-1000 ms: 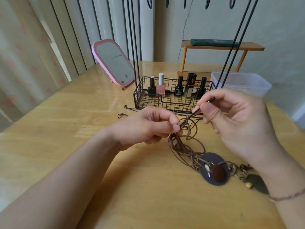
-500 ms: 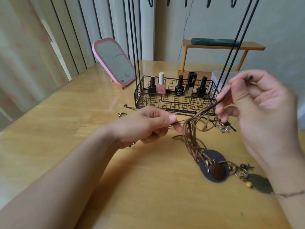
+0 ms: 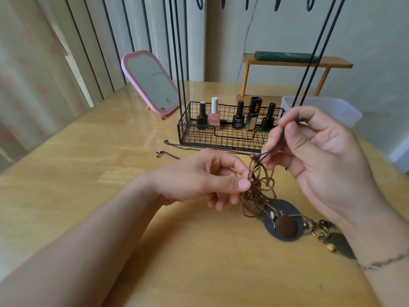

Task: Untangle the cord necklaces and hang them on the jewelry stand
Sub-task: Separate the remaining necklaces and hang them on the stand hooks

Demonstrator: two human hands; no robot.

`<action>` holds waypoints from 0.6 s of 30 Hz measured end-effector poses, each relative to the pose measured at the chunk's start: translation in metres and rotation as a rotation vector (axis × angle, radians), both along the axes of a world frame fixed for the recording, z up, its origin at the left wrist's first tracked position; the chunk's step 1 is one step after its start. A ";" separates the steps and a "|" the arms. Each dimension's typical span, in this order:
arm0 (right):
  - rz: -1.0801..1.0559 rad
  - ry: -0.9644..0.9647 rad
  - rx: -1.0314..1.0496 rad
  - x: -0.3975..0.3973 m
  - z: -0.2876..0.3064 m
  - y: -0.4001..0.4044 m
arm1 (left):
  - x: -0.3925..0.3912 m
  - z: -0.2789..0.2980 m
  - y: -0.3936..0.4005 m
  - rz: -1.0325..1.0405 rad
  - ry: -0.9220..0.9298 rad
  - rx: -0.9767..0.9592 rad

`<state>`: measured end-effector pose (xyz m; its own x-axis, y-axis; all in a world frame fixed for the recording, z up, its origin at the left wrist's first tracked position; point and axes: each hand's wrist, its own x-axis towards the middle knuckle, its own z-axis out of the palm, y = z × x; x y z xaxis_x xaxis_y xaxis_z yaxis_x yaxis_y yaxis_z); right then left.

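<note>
You're mid-untangling: your left hand pinches the cord tangle beside it, your right hand clamps 1 dark strand above; next, ease it free.

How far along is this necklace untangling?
Early on. Nothing looks done: the hooks in view at the top of the stand are bare. In hand: the left hand pinches the brown cord knot while the right hand lifts a dark cord. Left: freeing every cord, then hanging them.

brown cords, black wire basket, pink-framed mirror
</note>
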<state>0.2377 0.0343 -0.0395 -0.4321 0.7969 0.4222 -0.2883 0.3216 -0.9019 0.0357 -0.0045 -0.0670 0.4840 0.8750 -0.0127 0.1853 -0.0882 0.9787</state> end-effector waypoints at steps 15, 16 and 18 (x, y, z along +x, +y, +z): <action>0.039 -0.031 -0.005 0.010 0.001 0.008 | 0.003 0.002 0.003 0.207 -0.188 0.128; 0.048 -0.035 -0.012 0.010 0.001 0.008 | 0.003 0.002 0.003 0.223 -0.184 0.132; 0.065 -0.061 -0.022 0.010 0.001 0.007 | 0.004 0.002 0.003 0.242 -0.169 0.147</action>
